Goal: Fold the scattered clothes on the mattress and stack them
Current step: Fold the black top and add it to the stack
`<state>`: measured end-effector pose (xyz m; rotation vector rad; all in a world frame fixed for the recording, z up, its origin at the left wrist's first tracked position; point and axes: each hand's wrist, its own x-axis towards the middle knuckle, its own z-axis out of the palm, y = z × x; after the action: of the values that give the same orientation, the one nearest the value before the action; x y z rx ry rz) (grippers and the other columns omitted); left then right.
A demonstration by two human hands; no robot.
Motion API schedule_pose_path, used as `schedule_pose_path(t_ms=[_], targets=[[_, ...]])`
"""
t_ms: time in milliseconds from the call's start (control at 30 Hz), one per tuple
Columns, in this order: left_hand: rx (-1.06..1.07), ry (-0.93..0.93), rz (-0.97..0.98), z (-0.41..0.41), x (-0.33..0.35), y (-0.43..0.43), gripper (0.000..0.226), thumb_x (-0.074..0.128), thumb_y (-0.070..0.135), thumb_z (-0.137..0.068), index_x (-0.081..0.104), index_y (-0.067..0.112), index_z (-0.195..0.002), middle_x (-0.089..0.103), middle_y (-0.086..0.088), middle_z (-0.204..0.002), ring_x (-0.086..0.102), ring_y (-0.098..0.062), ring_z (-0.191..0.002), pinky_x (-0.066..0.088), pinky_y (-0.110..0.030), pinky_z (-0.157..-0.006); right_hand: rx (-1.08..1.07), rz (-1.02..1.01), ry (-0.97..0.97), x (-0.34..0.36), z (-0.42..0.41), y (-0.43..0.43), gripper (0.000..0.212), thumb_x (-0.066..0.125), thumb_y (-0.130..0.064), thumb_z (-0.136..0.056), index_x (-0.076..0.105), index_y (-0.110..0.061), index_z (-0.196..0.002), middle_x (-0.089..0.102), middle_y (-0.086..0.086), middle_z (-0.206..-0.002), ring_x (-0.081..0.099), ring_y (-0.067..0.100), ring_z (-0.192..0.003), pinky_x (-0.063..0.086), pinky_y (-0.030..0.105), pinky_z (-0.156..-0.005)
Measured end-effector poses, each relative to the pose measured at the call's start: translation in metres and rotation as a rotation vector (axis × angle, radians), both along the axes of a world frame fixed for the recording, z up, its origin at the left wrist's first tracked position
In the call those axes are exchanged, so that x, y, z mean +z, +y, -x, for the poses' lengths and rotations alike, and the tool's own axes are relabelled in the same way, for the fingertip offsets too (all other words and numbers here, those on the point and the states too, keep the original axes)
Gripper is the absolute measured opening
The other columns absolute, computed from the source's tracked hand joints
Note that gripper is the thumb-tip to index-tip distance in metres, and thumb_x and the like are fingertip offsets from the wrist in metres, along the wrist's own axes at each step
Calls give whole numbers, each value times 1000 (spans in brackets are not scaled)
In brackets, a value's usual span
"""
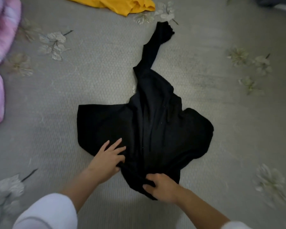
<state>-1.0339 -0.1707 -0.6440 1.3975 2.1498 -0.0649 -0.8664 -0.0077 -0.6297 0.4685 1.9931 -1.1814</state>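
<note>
1. Plainly, the black garment is the piece in hand. It lies bunched near the middle of the mattress, with one long narrow part trailing away from the person and a ridge of creases running down its middle.
2. The right hand grasps the near edge, its fingers curled into the cloth. The left hand is released, its fingers spread fairly straight on the left part of the cloth and pressing it down.
3. By my judgement the step is spreading the piece flat before any fold. The work looks early: no stack shows in view.
4. To do it well, draw the near edge taut towards the person with the right hand while the left hand sweeps outward from the central ridge, so that the creases run out to the side rather than being trapped.
5. Next, the trailing part wants laying straight or across the body of the garment. Folded while twisted, it would leave a lump.
6. Soft dark cloth hides its own seams, so feeling for the edges should serve better than looking.
7. Further off, a yellow garment lies crumpled at the far edge, well apart from the black one; it seems to await folding.
8. Pink bedding sits at the left side, apart from both.
</note>
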Motion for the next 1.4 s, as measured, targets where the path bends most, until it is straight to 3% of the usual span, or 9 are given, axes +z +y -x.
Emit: schedule_pose_path(t_ms=[133, 300, 467, 567, 700, 867, 1000, 1133, 1400], targets=[[95, -109, 230, -2, 28, -19, 35, 42, 37, -86, 67, 12, -88, 65, -1, -93, 61, -20, -100, 42, -27, -81, -131, 182, -168, 19, -9, -1, 25, 63, -42, -88, 64, -22, -74, 60, -5, -72, 56, 3, -68, 44, 16, -66], [166, -95, 709, 17, 28, -64, 39, 39, 31, -91, 60, 15, -120, 61, -3, -121, 58, -19, -111, 45, -27, -92, -618, -387, 82, 18, -20, 53, 10, 65, -19, -87, 63, -13, -95, 64, -1, -77, 61, 16, -78, 46, 29, -71], [230, -206, 672, 23, 27, -51, 37, 41, 30, -87, 60, 16, -114, 62, -4, -118, 59, -20, -104, 48, -30, -92, -1116, -573, -119, -12, -55, 96, 76, 74, -40, -77, 42, -2, -135, 47, 18, -132, 48, 37, -121, 44, 46, -98], [429, -201, 221, 8, 29, -8, 18, 47, 26, -87, 62, 23, -97, 65, 3, -94, 62, -16, -88, 50, -29, -79, -1040, -505, -158, -29, -58, 87, 60, 72, -54, -67, 62, -16, -113, 53, 14, -124, 53, 36, -113, 47, 46, -94], [756, -576, -113, -24, 37, 58, 21, 49, 28, -95, 62, 24, -111, 64, 6, -102, 60, -12, -94, 48, -28, -85, -840, -510, 313, -3, -37, 52, 24, 64, -14, -77, 43, -22, -68, 52, 0, -76, 53, 16, -71, 44, 27, -63], [1187, -892, -251, -40, 51, 108, 43, 56, 48, -89, 47, 21, -121, 59, 6, -96, 60, -15, -89, 53, -40, -82, -179, -307, 574, 39, -40, 8, 27, 54, -11, -74, 33, -27, -78, 44, -14, -69, 45, 6, -64, 31, 13, -59], [1066, -792, -170, -39, 42, 113, 96, 74, 55, -70, 22, 23, -144, 55, 1, -125, 56, -20, -112, 47, -35, -96, 200, -353, 570, 37, -60, 0, 18, 50, -18, -75, 38, -24, -86, 58, -4, -80, 55, 16, -76, 44, 31, -76], [939, -613, -118, -43, 37, 106, 69, 68, 17, -81, 32, 14, -139, 58, -7, -118, 58, -24, -105, 49, -35, -91, 177, -356, 468, 43, -68, 3, 20, 50, -10, -80, 47, -16, -99, 62, 3, -93, 57, 22, -87, 38, 31, -79], [1757, -1077, -266, -38, 49, 93, 43, 43, -12, -71, 57, 3, -109, 58, -13, -104, 56, -29, -93, 50, -37, -65, 40, -466, 340, 83, -73, 44, 39, 54, -14, -85, 56, -22, -123, 59, -1, -104, 61, 20, -90, 48, 30, -77]])
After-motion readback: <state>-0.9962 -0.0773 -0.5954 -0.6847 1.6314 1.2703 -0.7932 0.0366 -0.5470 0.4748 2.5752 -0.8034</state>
